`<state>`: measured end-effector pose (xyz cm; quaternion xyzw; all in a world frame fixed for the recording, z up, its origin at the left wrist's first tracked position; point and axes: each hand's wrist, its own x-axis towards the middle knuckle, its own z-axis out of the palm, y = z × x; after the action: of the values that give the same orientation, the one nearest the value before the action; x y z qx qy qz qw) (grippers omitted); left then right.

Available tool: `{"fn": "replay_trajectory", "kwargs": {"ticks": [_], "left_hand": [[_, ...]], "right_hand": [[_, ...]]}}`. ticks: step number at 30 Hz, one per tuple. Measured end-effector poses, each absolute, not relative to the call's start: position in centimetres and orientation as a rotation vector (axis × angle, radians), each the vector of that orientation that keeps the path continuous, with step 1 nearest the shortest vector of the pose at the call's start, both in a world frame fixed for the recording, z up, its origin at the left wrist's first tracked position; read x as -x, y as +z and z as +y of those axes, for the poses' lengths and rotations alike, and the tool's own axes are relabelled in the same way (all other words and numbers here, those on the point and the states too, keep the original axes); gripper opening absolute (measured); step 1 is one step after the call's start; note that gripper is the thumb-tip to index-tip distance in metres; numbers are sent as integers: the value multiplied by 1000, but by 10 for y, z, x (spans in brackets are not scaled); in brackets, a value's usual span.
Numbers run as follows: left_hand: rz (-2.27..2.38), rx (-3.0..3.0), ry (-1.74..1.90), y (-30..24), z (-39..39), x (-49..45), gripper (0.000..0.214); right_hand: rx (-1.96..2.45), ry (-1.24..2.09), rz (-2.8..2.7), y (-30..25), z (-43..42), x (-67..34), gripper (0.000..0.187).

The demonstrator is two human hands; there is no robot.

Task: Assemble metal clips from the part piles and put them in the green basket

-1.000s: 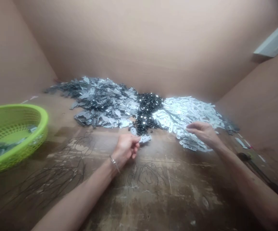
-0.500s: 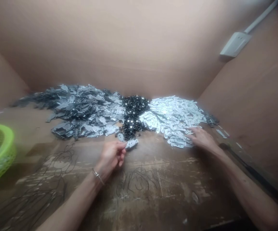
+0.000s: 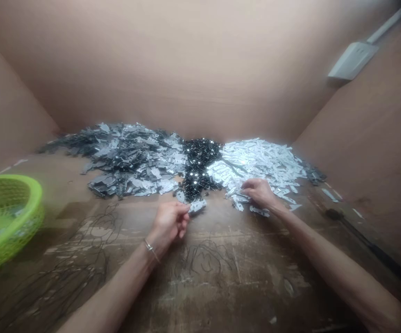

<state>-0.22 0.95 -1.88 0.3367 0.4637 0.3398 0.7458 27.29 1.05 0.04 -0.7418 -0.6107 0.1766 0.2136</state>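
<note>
My left hand (image 3: 169, 218) pinches a small flat metal plate (image 3: 197, 206) between thumb and fingers, just above the table before the dark pile. With its fingertips drawn together, my right hand (image 3: 260, 192) is at the front edge of a pile of pale, narrow metal strips (image 3: 266, 162); what lies between those fingertips is hidden. Between the two silvery heaps is a mound of small, shiny black pieces (image 3: 200, 159). Left of it spreads a heap of grey metal plates (image 3: 134, 157), like the held one in colour.
A lime-green plastic basket (image 3: 35, 199) with some pieces inside stands at the left. Dark scribbled lines mark the worn brown tabletop (image 3: 207, 296). Board walls rise around the back and sides; a white power strip (image 3: 353, 60) hangs on the right one. A dark rod (image 3: 367, 243) lies at right.
My right hand has moved left across the pale strips, its fingers closing, and some strips at the front have shifted. The left hand still holds the plate. The view has swung slightly left.
</note>
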Motion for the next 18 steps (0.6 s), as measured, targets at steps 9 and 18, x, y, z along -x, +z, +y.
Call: {"fn": "replay_trajectory", "kwargs": {"ticks": [9, 18], "left_hand": [[1027, -702, 746, -17, 9, 1, 12], [1021, -706, 750, -16, 9, 1, 13]], "right_hand": [[2074, 533, -1765, 11, 12, -279, 24], [1903, 1019, -1539, 35, -6, -276, 20]]}}
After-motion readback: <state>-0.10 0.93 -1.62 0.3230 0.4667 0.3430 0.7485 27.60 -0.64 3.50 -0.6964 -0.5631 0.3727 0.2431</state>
